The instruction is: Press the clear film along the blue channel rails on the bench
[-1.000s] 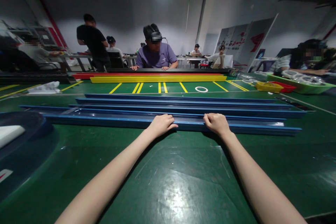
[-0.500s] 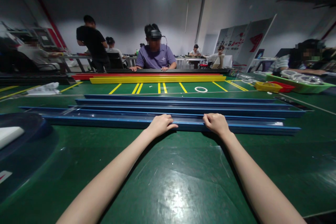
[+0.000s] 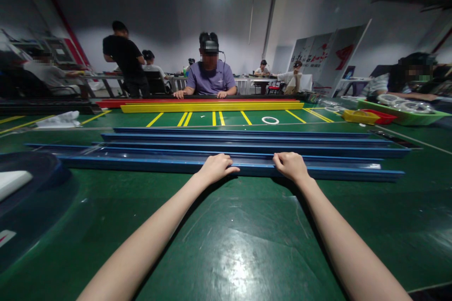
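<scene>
Long blue channels (image 3: 318, 151) lie side by side across the green table in front of me. My left hand (image 3: 217, 168) is closed over the nearest blue channel (image 3: 141, 165), its thumb along the near wall and its other fingertips hidden inside the trough. Some way to the right, my right hand (image 3: 291, 165) is closed on the same channel, with fingers curled over the near wall. A stretch of the channel shows between the two hands. It lies flat on the table.
Beyond lie a yellow channel (image 3: 212, 106) and red and black strips, where a person in a purple shirt (image 3: 211, 75) rests both hands. A white ring (image 3: 270, 121) lies mid-table. At right are a yellow tray (image 3: 358, 116) and a green basket (image 3: 402, 117). A dark round object (image 3: 42, 207) stands at left.
My hands and the blue channels have not visibly moved. The person across the table has raised and shifted their head slightly to the right.
</scene>
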The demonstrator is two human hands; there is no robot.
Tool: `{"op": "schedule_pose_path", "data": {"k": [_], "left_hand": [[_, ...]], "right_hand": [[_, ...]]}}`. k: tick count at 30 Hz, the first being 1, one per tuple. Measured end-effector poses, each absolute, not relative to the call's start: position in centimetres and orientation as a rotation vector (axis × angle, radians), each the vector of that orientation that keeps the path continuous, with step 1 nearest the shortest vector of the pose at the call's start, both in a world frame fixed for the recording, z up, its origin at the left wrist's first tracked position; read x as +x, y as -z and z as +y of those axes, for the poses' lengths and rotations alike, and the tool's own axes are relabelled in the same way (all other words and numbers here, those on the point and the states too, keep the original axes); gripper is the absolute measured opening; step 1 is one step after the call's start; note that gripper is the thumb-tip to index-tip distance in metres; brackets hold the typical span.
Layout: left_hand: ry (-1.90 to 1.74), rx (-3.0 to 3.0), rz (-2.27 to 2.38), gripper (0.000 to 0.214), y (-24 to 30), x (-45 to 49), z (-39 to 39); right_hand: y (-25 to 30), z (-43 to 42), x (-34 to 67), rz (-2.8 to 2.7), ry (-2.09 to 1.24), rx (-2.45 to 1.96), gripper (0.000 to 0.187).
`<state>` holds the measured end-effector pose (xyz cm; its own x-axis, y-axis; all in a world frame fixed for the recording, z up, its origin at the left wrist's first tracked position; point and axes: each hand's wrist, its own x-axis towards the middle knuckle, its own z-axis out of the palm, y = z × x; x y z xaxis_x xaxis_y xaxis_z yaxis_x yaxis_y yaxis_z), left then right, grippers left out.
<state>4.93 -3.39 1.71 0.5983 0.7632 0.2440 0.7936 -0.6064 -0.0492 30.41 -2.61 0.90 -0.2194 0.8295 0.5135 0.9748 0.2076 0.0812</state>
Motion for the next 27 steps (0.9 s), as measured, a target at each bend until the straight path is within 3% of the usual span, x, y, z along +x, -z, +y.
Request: {"op": "schedule_pose_path", "data": {"k": [27], "left_hand": [[0.537, -2.381, -1.075, 0.037, 0.6, 5.0, -3.5]], "right_hand": [[-1.8, -2.8, 30.0, -2.204, 0.412, -1.953, 0.048]]}}
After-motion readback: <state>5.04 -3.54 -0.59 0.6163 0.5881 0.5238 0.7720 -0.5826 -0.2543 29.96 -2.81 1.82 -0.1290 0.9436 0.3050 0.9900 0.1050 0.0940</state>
